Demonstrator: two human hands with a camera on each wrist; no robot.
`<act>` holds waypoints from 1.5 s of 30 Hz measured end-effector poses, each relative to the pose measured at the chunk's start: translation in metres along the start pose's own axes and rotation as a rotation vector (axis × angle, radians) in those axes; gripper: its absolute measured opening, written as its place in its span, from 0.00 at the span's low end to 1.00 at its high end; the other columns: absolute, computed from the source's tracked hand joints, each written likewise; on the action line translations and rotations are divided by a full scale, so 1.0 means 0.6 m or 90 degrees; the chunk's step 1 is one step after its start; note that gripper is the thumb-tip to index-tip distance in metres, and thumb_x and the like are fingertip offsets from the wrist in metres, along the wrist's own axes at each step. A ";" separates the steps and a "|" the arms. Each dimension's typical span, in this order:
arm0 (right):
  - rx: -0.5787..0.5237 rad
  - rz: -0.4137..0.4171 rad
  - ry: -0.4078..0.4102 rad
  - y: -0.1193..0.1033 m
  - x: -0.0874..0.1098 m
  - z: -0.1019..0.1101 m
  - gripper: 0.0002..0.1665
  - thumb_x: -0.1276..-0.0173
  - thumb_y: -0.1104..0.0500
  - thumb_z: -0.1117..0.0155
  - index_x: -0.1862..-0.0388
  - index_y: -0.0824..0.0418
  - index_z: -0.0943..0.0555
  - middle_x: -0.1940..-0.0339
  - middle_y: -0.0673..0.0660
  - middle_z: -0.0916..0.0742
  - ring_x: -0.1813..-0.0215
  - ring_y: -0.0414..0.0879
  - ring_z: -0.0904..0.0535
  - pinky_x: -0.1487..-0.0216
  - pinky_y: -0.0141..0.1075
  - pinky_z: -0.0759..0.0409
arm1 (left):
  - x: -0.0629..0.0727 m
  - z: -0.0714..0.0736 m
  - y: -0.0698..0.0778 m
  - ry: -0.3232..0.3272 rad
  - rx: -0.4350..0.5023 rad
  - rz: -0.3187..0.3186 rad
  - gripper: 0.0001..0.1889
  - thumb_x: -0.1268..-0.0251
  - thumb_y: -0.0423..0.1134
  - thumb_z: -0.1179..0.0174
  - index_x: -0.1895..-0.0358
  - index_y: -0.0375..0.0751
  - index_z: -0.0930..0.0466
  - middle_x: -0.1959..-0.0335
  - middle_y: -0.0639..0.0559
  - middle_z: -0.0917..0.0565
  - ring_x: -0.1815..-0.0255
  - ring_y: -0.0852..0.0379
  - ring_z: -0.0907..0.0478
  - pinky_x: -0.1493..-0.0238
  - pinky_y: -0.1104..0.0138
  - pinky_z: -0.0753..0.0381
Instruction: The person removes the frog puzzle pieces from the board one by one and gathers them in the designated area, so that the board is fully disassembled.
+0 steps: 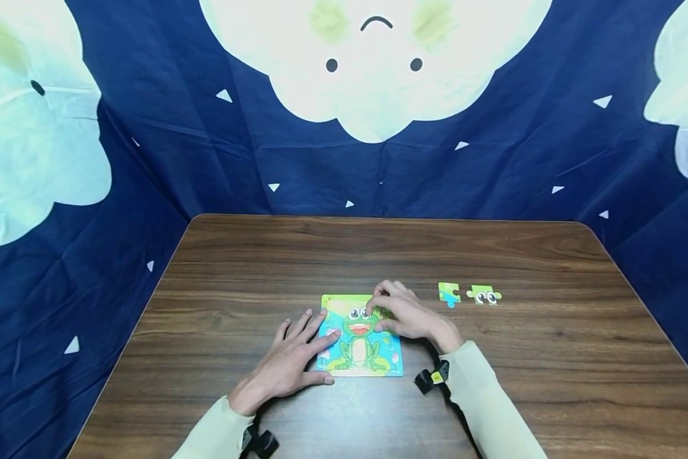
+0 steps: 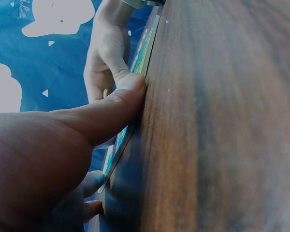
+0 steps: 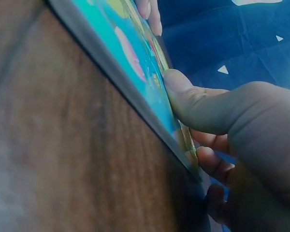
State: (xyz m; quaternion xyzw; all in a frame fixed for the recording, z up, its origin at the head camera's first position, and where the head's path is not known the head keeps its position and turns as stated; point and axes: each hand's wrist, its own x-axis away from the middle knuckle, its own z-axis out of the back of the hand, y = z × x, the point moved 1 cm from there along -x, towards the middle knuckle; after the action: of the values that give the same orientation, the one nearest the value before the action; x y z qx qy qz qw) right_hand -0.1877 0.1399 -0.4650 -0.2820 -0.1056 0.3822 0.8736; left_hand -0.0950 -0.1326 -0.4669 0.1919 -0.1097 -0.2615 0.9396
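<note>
A frog jigsaw puzzle [image 1: 358, 350] in a flat, thin-edged board lies on the table. My left hand [image 1: 289, 360] spreads over its left side, fingertips on the picture and thumb by the lower left corner. In the left wrist view the left thumb [image 2: 121, 99] lies along the board's near edge. Over the puzzle's upper right part, my right hand [image 1: 403, 312] bends its thumb and fingers around a puzzle piece [image 1: 382, 313], mostly hidden beneath the hand. The right wrist view shows the right thumb [image 3: 198, 104] on the puzzle surface, with curled fingers at the far edge.
Two loose pieces lie right of the puzzle: a green and blue piece [image 1: 448, 293] and one with frog eyes [image 1: 484, 294]. The brown wooden table [image 1: 263, 255] ends at a blue curtain [image 1: 166, 127] with cloud prints. Each wrist wears a black camera.
</note>
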 end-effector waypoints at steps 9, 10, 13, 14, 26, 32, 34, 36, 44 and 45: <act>0.000 -0.032 -0.029 -0.001 -0.006 0.003 0.11 0.35 0.52 0.28 0.56 0.47 0.18 0.45 0.51 0.24 0.44 0.48 0.33 0.44 0.47 0.37 | -0.001 -0.001 0.000 0.001 -0.001 -0.003 0.38 0.40 0.63 0.37 0.26 0.56 0.32 0.18 0.40 0.45 0.18 0.32 0.50 0.30 0.29 0.51; -0.001 -0.034 -0.031 -0.001 -0.006 0.003 0.11 0.35 0.53 0.28 0.56 0.47 0.19 0.45 0.51 0.24 0.43 0.48 0.33 0.43 0.48 0.36 | -0.002 -0.001 0.000 0.001 0.000 -0.004 0.38 0.40 0.63 0.36 0.26 0.56 0.32 0.18 0.40 0.45 0.18 0.32 0.50 0.30 0.29 0.51; -0.003 -0.035 -0.030 -0.001 -0.006 0.004 0.11 0.35 0.52 0.28 0.56 0.47 0.19 0.44 0.51 0.23 0.43 0.48 0.32 0.41 0.50 0.35 | -0.002 0.000 0.000 0.002 0.001 -0.004 0.38 0.40 0.63 0.36 0.26 0.56 0.31 0.18 0.40 0.44 0.18 0.31 0.50 0.30 0.28 0.51; -0.006 -0.034 -0.027 0.000 -0.005 0.004 0.11 0.35 0.52 0.28 0.55 0.47 0.19 0.45 0.51 0.23 0.43 0.48 0.32 0.41 0.50 0.35 | -0.002 0.000 0.000 0.002 0.001 -0.004 0.38 0.40 0.63 0.36 0.26 0.56 0.31 0.18 0.40 0.44 0.18 0.31 0.50 0.30 0.28 0.51; 0.023 -0.091 0.035 -0.002 0.002 0.001 0.37 0.42 0.45 0.24 0.37 0.56 0.25 0.46 0.52 0.18 0.43 0.46 0.25 0.41 0.46 0.24 | 0.000 -0.002 -0.002 -0.011 0.011 0.007 0.39 0.39 0.64 0.37 0.26 0.56 0.32 0.18 0.41 0.46 0.18 0.32 0.52 0.29 0.28 0.52; 0.066 -0.116 0.038 -0.007 0.003 0.004 0.35 0.44 0.41 0.24 0.41 0.54 0.21 0.46 0.52 0.18 0.42 0.48 0.23 0.42 0.47 0.21 | 0.000 -0.003 -0.002 -0.007 0.008 0.005 0.38 0.39 0.63 0.37 0.26 0.56 0.32 0.18 0.41 0.46 0.18 0.32 0.51 0.30 0.28 0.52; 0.078 -0.117 0.035 -0.009 0.003 0.005 0.34 0.43 0.41 0.24 0.40 0.53 0.21 0.47 0.51 0.18 0.46 0.47 0.22 0.45 0.45 0.21 | 0.000 -0.002 -0.002 -0.007 0.006 0.005 0.38 0.39 0.63 0.37 0.26 0.56 0.32 0.18 0.41 0.46 0.18 0.32 0.51 0.30 0.28 0.51; 0.081 -0.116 0.027 -0.011 0.003 0.007 0.33 0.42 0.42 0.25 0.40 0.53 0.20 0.49 0.50 0.19 0.52 0.44 0.23 0.50 0.41 0.21 | 0.000 -0.002 -0.002 -0.008 0.005 0.006 0.38 0.39 0.63 0.37 0.26 0.56 0.32 0.18 0.41 0.46 0.18 0.32 0.51 0.30 0.28 0.51; 0.063 -0.106 -0.005 -0.018 0.002 0.013 0.37 0.45 0.45 0.21 0.37 0.58 0.19 0.51 0.53 0.22 0.60 0.41 0.30 0.59 0.32 0.28 | 0.000 0.001 -0.001 -0.010 0.005 0.004 0.38 0.39 0.63 0.37 0.26 0.56 0.32 0.18 0.40 0.45 0.18 0.32 0.51 0.30 0.28 0.51; 0.066 -0.106 -0.006 -0.019 0.002 0.014 0.38 0.45 0.45 0.21 0.37 0.58 0.19 0.51 0.53 0.22 0.60 0.40 0.30 0.58 0.33 0.27 | 0.000 0.001 -0.001 -0.010 0.005 0.004 0.38 0.39 0.63 0.37 0.26 0.56 0.32 0.18 0.40 0.45 0.18 0.32 0.51 0.30 0.28 0.51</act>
State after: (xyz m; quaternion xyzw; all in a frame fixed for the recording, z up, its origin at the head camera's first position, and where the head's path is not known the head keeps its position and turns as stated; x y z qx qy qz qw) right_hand -0.1832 0.1379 -0.4517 -0.2250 -0.1125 0.3146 0.9153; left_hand -0.0954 -0.1331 -0.4666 0.1929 -0.1183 -0.2596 0.9388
